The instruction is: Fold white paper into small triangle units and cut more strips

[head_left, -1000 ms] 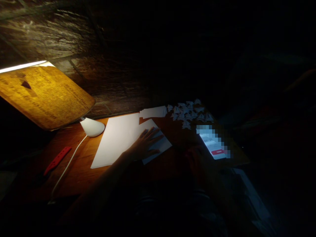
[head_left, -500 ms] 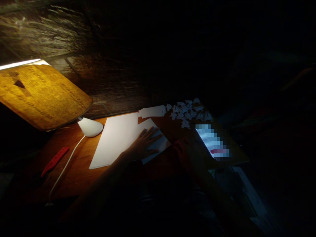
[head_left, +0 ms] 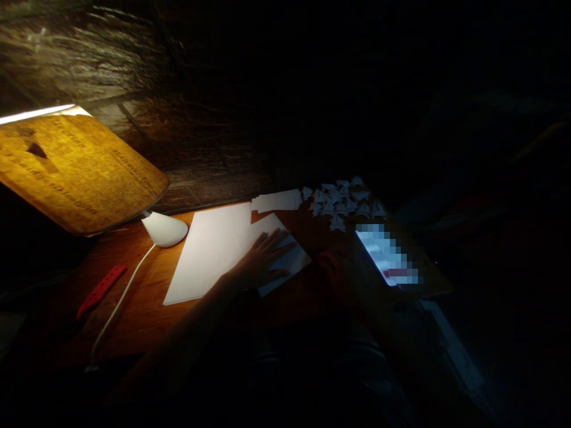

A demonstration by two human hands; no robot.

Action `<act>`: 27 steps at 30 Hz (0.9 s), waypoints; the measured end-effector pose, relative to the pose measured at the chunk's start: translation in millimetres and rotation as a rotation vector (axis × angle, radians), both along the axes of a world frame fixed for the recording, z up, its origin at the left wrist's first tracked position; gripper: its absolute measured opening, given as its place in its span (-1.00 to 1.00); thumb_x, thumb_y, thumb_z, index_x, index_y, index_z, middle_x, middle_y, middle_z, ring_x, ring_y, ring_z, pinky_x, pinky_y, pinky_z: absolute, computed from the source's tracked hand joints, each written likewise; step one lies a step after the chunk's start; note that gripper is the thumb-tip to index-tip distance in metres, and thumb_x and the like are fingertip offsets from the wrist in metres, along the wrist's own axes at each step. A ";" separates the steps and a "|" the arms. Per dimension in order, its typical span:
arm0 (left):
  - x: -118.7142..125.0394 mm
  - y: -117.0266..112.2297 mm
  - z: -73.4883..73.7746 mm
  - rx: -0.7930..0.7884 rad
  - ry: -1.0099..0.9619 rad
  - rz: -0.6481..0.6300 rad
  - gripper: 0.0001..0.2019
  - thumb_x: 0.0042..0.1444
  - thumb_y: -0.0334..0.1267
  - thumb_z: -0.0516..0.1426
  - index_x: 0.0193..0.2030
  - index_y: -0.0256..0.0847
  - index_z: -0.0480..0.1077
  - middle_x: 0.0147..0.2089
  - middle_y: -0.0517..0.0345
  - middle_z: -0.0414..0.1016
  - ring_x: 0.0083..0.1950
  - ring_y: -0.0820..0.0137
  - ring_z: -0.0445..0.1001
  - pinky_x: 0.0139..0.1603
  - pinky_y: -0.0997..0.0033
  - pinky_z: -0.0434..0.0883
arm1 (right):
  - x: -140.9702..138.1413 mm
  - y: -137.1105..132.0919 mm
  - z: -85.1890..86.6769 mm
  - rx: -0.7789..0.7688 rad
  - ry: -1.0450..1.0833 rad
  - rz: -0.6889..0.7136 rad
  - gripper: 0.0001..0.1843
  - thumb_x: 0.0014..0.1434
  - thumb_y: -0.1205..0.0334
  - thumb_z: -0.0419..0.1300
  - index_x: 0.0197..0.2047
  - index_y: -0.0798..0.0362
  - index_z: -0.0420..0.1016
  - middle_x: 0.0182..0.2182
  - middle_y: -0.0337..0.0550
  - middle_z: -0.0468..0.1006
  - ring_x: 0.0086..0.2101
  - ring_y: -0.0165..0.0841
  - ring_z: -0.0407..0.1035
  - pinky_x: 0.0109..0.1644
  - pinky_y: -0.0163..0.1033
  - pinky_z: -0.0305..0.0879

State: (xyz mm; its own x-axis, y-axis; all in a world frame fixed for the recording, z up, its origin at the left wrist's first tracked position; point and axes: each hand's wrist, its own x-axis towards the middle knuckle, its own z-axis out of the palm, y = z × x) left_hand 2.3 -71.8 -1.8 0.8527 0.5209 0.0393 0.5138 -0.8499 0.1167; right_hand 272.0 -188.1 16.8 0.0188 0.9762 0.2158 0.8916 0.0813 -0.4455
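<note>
Folded papers point(head_left: 330, 206) are lying finished, far right. The left hand point(head_left: 260, 260) is resting open, grasping nothing, on an unfolded sheet point(head_left: 294, 260); the right hand's point(head_left: 333, 264) grip I cannot tell.

matt paper sheet point(head_left: 295, 259), wooden table point(head_left: 147, 315), rough wall point(head_left: 120, 65)

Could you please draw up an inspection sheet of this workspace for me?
Surface: brown wooden table, dim toward the right.
Work items: white rectangular paper sheet; larger white paper sheets; white paper strips; folded white paper pieces.
Clutter: slim red object; glowing rectangular screen.
Hands: left hand spread over the paper sheet; right hand in shadow, grip unclear.
Cables: white cord at the white rounded lamp base.
Surroundings: dark; rough stone-like wall.
</note>
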 end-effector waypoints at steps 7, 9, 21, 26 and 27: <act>3.3 -3.2 2.6 0.002 0.004 0.027 -0.19 0.42 0.26 0.08 0.67 0.09 -0.07 0.74 0.00 -0.28 0.72 -0.11 -0.22 0.64 -0.39 -0.05 | -8.0 22.0 11.2 -0.061 -0.025 0.101 -0.76 0.47 0.35 0.14 -0.04 0.05 0.67 -0.04 0.00 0.66 0.00 -0.16 0.48 0.11 -0.12 0.30; 2.8 -2.7 1.5 0.008 0.000 0.023 -0.18 0.42 0.26 0.08 0.67 0.10 -0.09 0.74 0.01 -0.29 0.72 -0.10 -0.22 0.64 -0.37 -0.05 | -8.6 20.5 9.2 -0.058 -0.020 0.073 -0.77 0.46 0.34 0.15 -0.01 0.04 0.66 -0.03 0.00 0.65 -0.01 -0.16 0.48 0.09 -0.13 0.31; 1.3 -2.4 2.4 0.001 0.002 0.007 -0.19 0.44 0.25 0.06 0.68 0.08 -0.13 0.74 -0.02 -0.31 0.73 -0.09 -0.27 0.65 -0.38 -0.10 | 1.6 7.1 -8.0 0.041 -0.053 -0.067 -0.77 0.45 0.33 0.16 -0.02 0.05 0.67 -0.03 0.04 0.63 -0.04 -0.12 0.48 0.04 -0.10 0.31; 0.4 -1.7 1.0 -0.003 -0.010 0.002 -0.17 0.43 0.24 0.09 0.68 0.13 -0.15 0.74 0.02 -0.29 0.73 -0.06 -0.24 0.65 -0.36 -0.08 | -9.1 28.3 7.1 -0.038 -0.020 0.032 -0.77 0.45 0.35 0.15 -0.05 0.06 0.66 -0.02 0.03 0.64 -0.02 -0.16 0.47 0.05 -0.13 0.30; 0.4 -1.7 1.1 -0.002 -0.016 0.002 -0.17 0.42 0.24 0.09 0.68 0.14 -0.15 0.74 0.02 -0.29 0.72 -0.07 -0.23 0.65 -0.36 -0.07 | -11.6 32.3 9.0 -0.044 -0.019 0.047 -0.77 0.45 0.35 0.14 -0.07 0.06 0.66 -0.03 0.04 0.65 -0.02 -0.16 0.47 0.06 -0.13 0.29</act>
State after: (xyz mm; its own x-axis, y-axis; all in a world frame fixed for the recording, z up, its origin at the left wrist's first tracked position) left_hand 2.6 -73.5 -0.7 0.8511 0.5224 0.0518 0.5133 -0.8488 0.1265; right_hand 260.4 -155.8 25.8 -0.0308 0.9845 0.1728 0.8957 0.1039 -0.4323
